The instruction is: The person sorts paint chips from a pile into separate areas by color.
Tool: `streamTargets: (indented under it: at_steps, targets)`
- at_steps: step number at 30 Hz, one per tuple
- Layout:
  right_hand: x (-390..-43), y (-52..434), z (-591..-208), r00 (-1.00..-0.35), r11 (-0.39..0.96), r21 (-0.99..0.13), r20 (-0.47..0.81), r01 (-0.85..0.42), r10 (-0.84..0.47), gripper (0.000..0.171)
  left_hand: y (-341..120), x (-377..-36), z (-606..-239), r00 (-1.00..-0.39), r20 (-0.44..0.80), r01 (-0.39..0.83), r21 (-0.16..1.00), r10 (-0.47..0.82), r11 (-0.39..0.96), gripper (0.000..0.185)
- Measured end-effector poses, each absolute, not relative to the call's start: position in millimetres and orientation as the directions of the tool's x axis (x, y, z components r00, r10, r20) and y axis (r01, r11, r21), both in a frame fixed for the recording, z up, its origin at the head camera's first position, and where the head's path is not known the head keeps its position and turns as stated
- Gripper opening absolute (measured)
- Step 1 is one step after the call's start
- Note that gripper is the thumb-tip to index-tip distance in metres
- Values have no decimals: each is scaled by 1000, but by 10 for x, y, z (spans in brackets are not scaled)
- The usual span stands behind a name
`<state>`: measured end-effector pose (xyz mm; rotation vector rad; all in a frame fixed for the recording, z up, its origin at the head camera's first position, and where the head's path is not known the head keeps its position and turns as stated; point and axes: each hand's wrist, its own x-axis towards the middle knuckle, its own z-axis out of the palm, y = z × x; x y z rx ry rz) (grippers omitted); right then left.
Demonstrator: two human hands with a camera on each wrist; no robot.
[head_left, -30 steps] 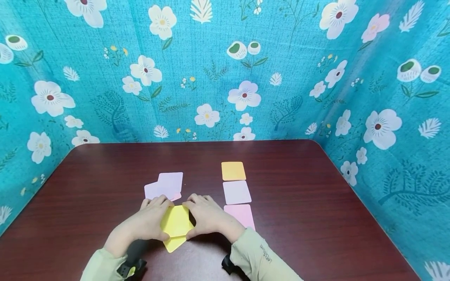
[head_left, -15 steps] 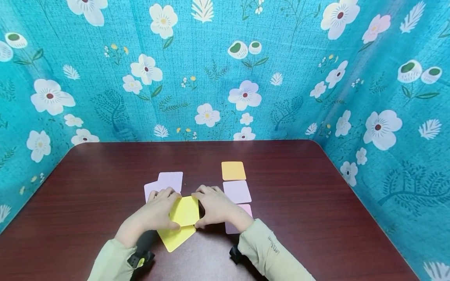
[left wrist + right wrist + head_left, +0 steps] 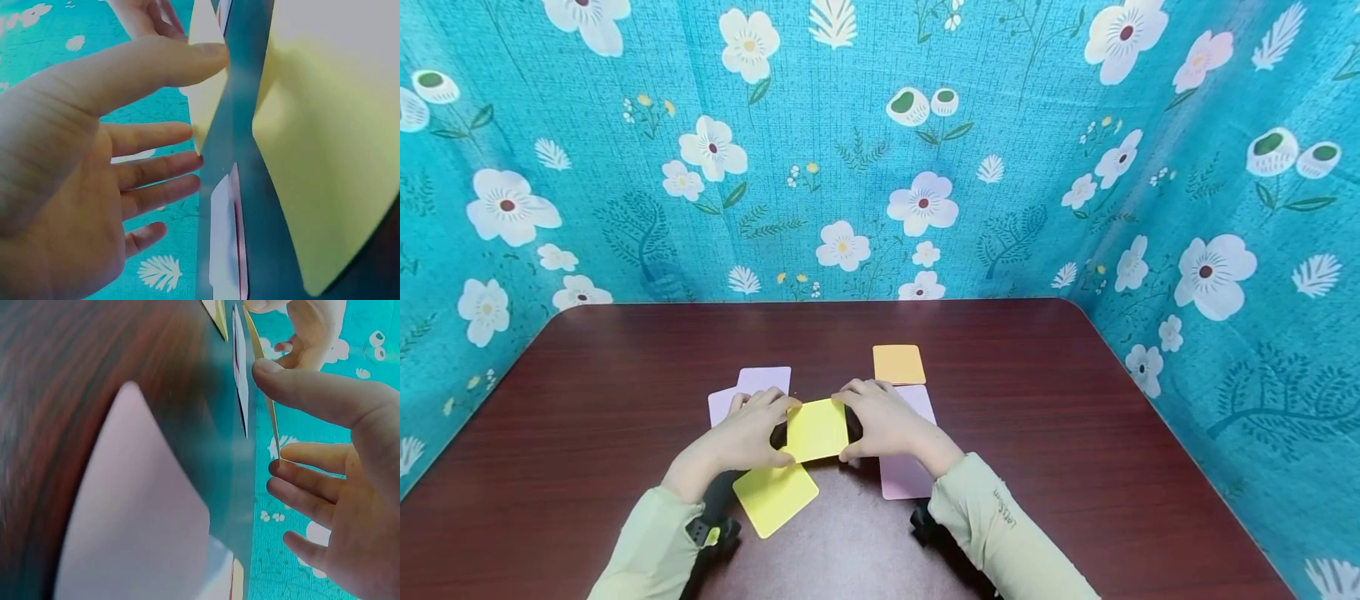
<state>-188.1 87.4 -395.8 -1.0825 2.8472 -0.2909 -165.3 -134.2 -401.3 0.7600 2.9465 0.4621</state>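
Both hands hold one yellow square card [image 3: 817, 430] by its opposite sides, raised over the table. On its left side my left hand [image 3: 745, 429] pinches it between thumb and fingers; in the left wrist view the thumb lies across the yellow card's face [image 3: 209, 106]. My right hand [image 3: 887, 421] pinches the right side, and the right wrist view shows the card nearly edge-on [image 3: 270, 415]. Another yellow card [image 3: 777, 500] lies flat and turned at an angle, just nearer than the held one.
Lavender cards [image 3: 765, 380] overlap behind my left hand. At the right, an orange card [image 3: 898, 364], a lavender card [image 3: 919, 402] and a pinkish card [image 3: 904, 479] form a column, partly hidden by my right hand. A blue flowered curtain [image 3: 820, 167] borders the dark wooden table [image 3: 1037, 433].
Both hands have carried the held yellow card right and farther away, uncovering the other yellow card. My right hand now overlaps the card column in the head view.
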Motion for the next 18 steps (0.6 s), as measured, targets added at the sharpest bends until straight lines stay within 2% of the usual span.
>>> streamTargets:
  at_steps: [5, 18]
  targets:
    - [-1951, 933, -3947, -767, 753, -214, -23, -622, -641, 74, -1302, -1763, -3991, -859, 40, 497, 301, 510, 814, 69]
    - [-2187, 1011, -4045, -814, 800, -202, -19, -565, -580, 66, -1129, -2047, -4016, -872, 43, 478, 283, 487, 831, 64]
